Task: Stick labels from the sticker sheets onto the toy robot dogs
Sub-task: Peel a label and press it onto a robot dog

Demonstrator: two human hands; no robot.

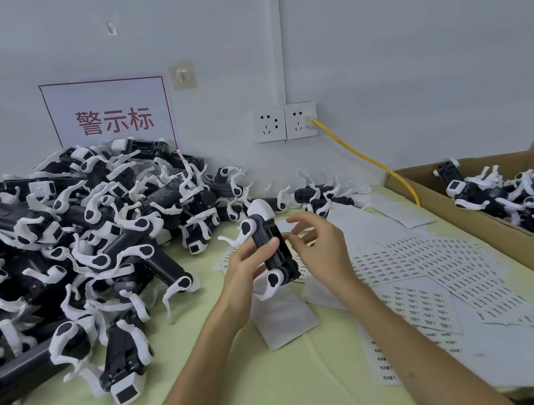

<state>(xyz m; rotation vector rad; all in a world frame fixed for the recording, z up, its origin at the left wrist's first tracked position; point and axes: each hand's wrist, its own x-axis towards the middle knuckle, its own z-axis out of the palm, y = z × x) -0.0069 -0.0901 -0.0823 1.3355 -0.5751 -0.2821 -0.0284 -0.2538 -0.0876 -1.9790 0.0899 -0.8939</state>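
My left hand (245, 266) grips a black-and-white toy robot dog (269, 246) above the table, belly side turned toward me, thumb across its black body. My right hand (319, 246) hovers just right of the dog with fingertips pinched together near its body; whether a label sits between them is too small to tell. Sticker sheets (437, 268) with rows of small printed labels lie spread on the table to the right of my hands.
A big pile of toy robot dogs (71, 248) covers the left of the green table (249, 391). A cardboard box (499, 226) at right holds more dogs. Blank backing sheets (284, 315) lie under my hands. A yellow cable (369, 161) runs from wall sockets.
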